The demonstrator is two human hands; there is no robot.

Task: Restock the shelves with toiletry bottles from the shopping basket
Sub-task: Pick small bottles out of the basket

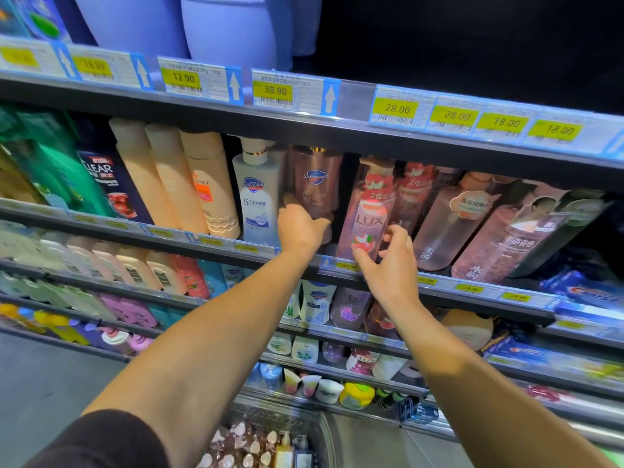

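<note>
Step in hand: seating a bottle on the shelf, approx. eye-level row. L hand (300,228) grips the base of a brown translucent Safeguard bottle (315,182), fingers curled round its lower end; the bottle stands upright in the gap between the white Safeguard bottle (255,197) and the pink LUX bottle (369,211). It looks set on or just above the shelf deck; can't tell which, the hand hides the base.

R hand (391,261) is at the LUX bottle's lower part, thumb and fingers spread and lightly curved round it. Fingertips seem to touch the label, but whether it's a real hold or just a steadying touch can't be told; reads as loose, not clenched.

The shelf rail (439,282) w/ yellow price tags runs just under both hands. Further pink bottles stand to the right of the LUX one, peach bottles to the left of the white one.

The shopping basket (256,444) sits low in view between the forearms, w/ more pump bottles and packs in it, so restocking is prob. not finished.

Next move, as a judgement: let go of the brown bottle once it stands firm, face label fwd, keep LUX from tipping, then reach down to the basket for another.
</note>
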